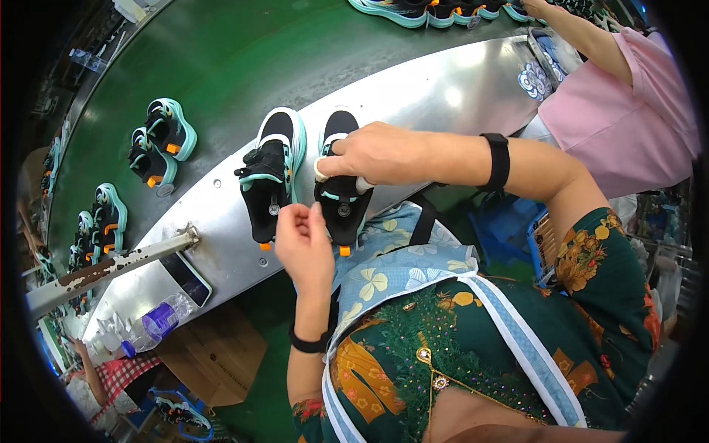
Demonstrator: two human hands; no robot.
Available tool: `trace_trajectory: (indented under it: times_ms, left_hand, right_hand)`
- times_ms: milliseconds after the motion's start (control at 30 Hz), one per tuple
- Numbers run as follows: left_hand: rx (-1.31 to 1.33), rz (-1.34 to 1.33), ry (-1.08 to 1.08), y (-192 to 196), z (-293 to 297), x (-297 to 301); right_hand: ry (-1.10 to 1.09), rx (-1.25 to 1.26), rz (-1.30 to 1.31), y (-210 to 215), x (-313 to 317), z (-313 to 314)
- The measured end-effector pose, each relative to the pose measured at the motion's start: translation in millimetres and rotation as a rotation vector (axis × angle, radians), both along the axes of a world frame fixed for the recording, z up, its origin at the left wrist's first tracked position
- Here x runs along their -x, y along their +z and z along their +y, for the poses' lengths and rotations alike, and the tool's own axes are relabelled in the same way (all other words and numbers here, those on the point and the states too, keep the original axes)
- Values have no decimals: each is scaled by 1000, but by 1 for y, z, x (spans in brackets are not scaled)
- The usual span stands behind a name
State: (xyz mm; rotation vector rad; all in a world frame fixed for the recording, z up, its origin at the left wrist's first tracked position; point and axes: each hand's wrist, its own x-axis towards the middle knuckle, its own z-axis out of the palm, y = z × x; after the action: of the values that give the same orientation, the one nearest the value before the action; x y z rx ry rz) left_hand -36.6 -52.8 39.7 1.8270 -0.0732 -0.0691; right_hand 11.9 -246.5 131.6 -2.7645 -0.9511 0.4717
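Just beyond the wearer's blue apron (399,269), the left hand (304,240) is loosely curled, thumb to fingers, near the heels of the left shoe (269,164) and the right shoe (343,205), both black and mint; whether it pinches something small cannot be told. Slightly farther, the right hand (378,153) reaches in from the side and grasps the right shoe over its tongue, probably to steady it. The left shoe lies just left of that grip, ahead of the left hand. Both shoes rest on the silver tabletop (421,77), heels toward the wearer, likely so their openings face the hands. Beyond, similar shoes (176,131) sit on a green surface (236,44).
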Motion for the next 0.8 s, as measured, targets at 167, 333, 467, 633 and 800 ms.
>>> trace_trajectory:
  times_ms: [167,333,467,633,800]
  left_hand:
    - [319,757,-422,40,5,-24]
    - [340,654,-354,18,-4,-16]
    - [376,615,-291,27,-11,-8]
    - [394,690,-328,26,-11,-5]
    - [370,671,-303,25,-13,-8]
  right_hand:
    - [-92,-249,77,-13,9,-12]
    - [-189,-633,239,-27,7,-26]
    - [-153,-263,-230,-38,19,-19]
    - [-227,-540,79,-24,25,-17]
    - [-331,-299,-148,-27,27,-10]
